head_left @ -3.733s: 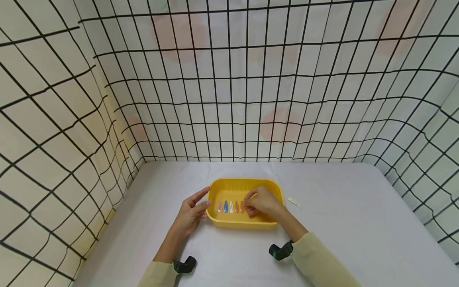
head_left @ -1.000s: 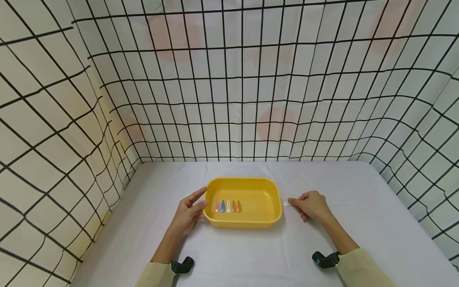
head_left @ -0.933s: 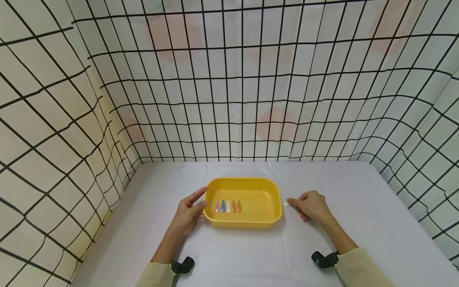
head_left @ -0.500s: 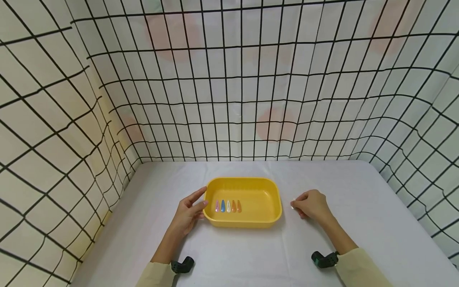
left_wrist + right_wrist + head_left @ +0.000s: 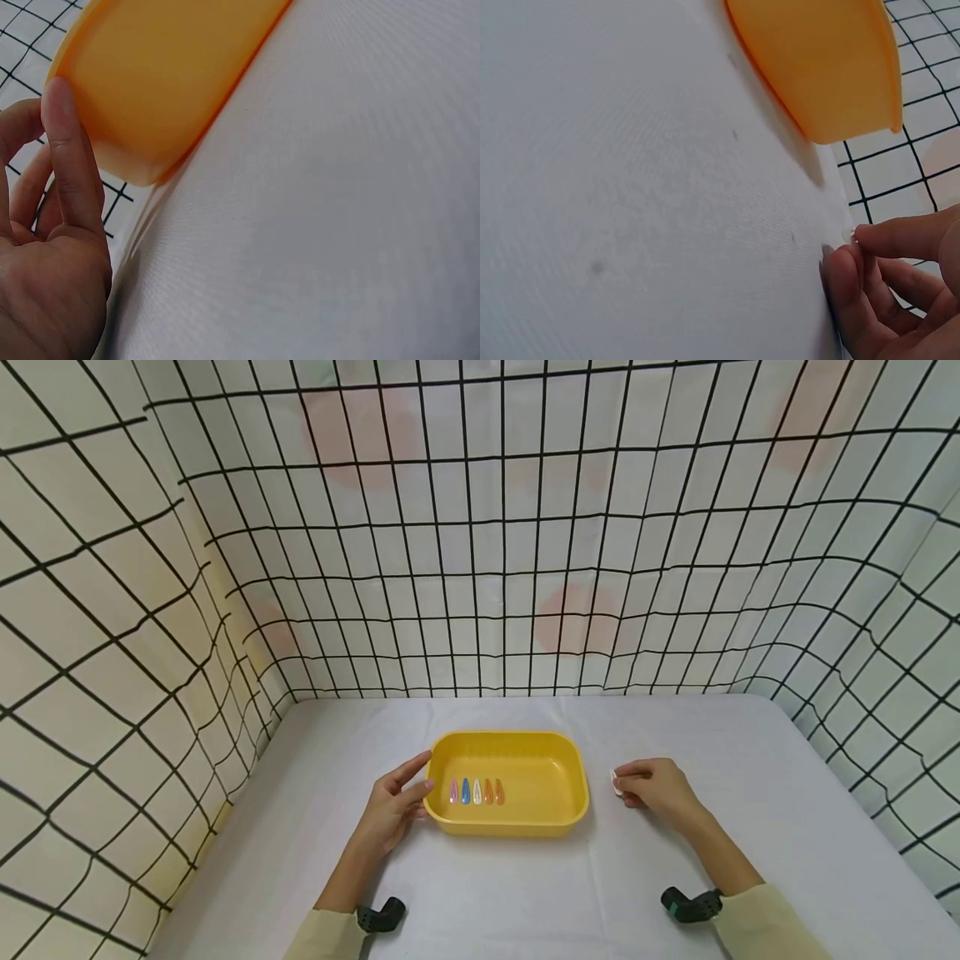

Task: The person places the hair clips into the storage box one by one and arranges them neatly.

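Observation:
My right hand (image 5: pixel 656 789) pinches a white hair clip (image 5: pixel 616 782) between thumb and fingertips, just above the table and right of the yellow tray (image 5: pixel 506 829). In the right wrist view only a small pale bit of this clip (image 5: pixel 848 235) shows; fingers hide the rest. My left hand (image 5: pixel 392 810) touches the tray's left end, its thumb and index finger extended at the rim. Inside the tray, snap clips lie in an upright row at the left: a pink clip (image 5: pixel 453 791), a blue clip (image 5: pixel 466 791), a white clip (image 5: pixel 477 791) and two orange clips (image 5: pixel 488 791).
A white cloth covers the table (image 5: pixel 510 902). Black grid netting (image 5: pixel 517 552) over pale sheeting stands behind the table and along both sides. Dark cameras are strapped to the left wrist (image 5: pixel 382 914) and the right wrist (image 5: pixel 692 906).
My right hand went from inside the tray to the white clip on the table. It picked the clip up and turned it between its fingers. My left hand stayed at the tray.

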`<action>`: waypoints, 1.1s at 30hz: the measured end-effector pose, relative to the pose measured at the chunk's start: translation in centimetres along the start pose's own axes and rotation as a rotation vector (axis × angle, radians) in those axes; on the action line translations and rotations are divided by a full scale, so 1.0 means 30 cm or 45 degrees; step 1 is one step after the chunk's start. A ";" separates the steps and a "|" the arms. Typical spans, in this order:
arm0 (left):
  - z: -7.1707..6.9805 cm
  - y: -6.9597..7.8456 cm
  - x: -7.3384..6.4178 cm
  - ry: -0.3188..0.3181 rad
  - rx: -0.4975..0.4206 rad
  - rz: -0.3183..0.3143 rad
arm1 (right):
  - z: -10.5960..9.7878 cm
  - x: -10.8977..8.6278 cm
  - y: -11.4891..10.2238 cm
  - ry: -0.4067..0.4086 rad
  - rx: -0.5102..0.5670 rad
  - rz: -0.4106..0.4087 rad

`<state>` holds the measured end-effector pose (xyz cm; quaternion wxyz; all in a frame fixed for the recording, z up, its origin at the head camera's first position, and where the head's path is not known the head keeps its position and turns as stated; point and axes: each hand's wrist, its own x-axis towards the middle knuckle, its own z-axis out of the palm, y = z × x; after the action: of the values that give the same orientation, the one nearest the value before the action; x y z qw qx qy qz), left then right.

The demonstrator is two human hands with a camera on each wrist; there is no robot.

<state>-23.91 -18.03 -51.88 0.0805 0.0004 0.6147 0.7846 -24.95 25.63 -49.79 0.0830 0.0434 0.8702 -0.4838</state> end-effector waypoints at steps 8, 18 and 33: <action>-0.003 0.001 0.004 -0.016 -0.007 0.008 | -0.014 0.015 -0.001 -0.070 0.188 0.016; -0.004 0.003 -0.002 -0.007 -0.010 -0.009 | -0.021 0.011 -0.055 -0.149 0.353 -0.048; -0.008 0.000 -0.001 -0.014 -0.006 -0.018 | -0.011 0.000 -0.194 -0.222 0.452 -0.133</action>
<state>-23.90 -18.28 -51.93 0.0895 0.0003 0.6124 0.7855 -25.90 22.83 -44.76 0.1239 -0.0300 0.7618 -0.6352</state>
